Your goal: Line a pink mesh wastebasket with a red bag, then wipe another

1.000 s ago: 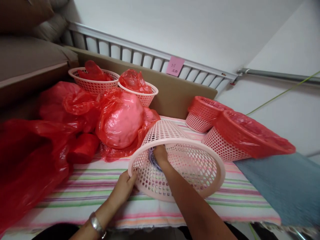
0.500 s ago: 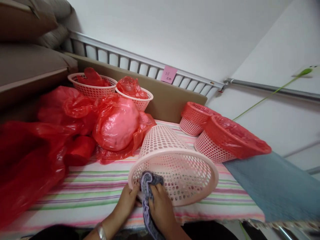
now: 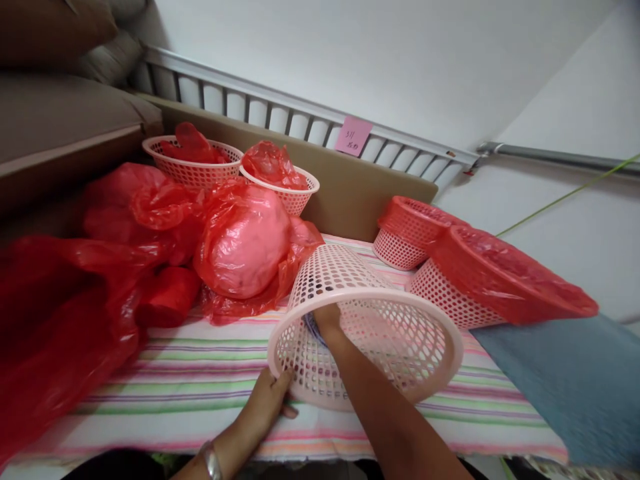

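A pale pink perforated plastic basket (image 3: 345, 277) lies on its side on the striped cloth, its mouth facing me. My left hand (image 3: 273, 397) grips the lower left of its rim, thumb on the inside and fingers under the edge. My right hand (image 3: 327, 320) is deep inside the basket, against the upper left of its inner wall. It holds a bunched grey-blue cloth (image 3: 314, 329), mostly hidden behind the hand and the basket wall.
Red plastic bags (image 3: 250, 240) crowd the left side. Two pink baskets (image 3: 195, 172) with red bags stand at the back. On the right are baskets lined with red bags (image 3: 505, 280) beside a blue-grey cloth (image 3: 550, 387). A radiator (image 3: 280, 120) runs along the wall.
My right hand has gone from the basket's mouth deep inside it, taking the cloth along. My left hand stays at the rim. The view has shifted slightly.
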Available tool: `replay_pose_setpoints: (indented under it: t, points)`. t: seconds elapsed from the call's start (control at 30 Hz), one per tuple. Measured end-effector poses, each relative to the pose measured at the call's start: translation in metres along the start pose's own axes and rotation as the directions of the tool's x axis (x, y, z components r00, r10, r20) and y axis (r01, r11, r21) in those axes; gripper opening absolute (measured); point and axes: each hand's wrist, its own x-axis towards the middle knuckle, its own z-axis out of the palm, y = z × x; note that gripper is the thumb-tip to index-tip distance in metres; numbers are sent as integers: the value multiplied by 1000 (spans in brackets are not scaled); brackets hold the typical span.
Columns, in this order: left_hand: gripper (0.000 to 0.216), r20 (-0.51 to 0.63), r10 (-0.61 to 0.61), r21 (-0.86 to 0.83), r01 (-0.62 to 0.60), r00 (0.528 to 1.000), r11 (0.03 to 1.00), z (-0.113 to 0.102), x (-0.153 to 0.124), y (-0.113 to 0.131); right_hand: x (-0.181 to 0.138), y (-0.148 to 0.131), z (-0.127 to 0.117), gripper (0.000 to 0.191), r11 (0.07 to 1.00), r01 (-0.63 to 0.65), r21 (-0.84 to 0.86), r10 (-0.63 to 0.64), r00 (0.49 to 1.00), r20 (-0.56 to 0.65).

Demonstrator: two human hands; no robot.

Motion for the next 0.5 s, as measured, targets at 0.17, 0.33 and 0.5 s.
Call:
replay_pose_setpoints:
  t: [0.17,0.33,0.5]
  points:
    - [53,32,25,61,-27,999,998,-15,4,11,7,4,1,43,1000,-4,-2,4,1000,16]
    - [57,20,53,78,-55,998,995,-20,4,13,-19,-5,-13,41,995,85,-61,-83,996,36]
    - [64,4,56,45,-56,998,997,-15,3,2,-100,-12,-25,37,982,139,-129,-132,989,68]
